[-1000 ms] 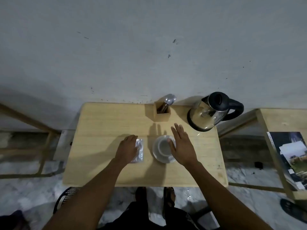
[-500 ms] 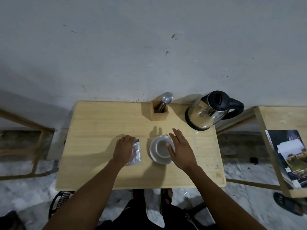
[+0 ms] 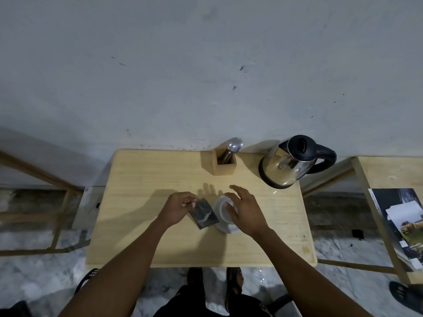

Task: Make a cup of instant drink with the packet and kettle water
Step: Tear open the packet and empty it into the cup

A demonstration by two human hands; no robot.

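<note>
A dark foil drink packet (image 3: 204,213) is tilted up off the wooden table (image 3: 142,179), pinched at its upper left corner by my left hand (image 3: 178,208). Just right of it a white cup (image 3: 225,211) stands on a white saucer (image 3: 226,228). My right hand (image 3: 245,210) hovers over the cup's right side, fingers spread, holding nothing. A steel kettle (image 3: 290,167) with a black lid and handle stands at the table's back right corner.
A small wooden holder (image 3: 224,164) with a spoon (image 3: 234,146) stands at the back edge against the grey wall. A second wooden table (image 3: 389,172) with printed papers (image 3: 402,220) is on the right. Wooden frames stand to the left.
My left hand has lifted the packet off the table and tilted it, showing its dark side. My right hand has shifted over the cup.
</note>
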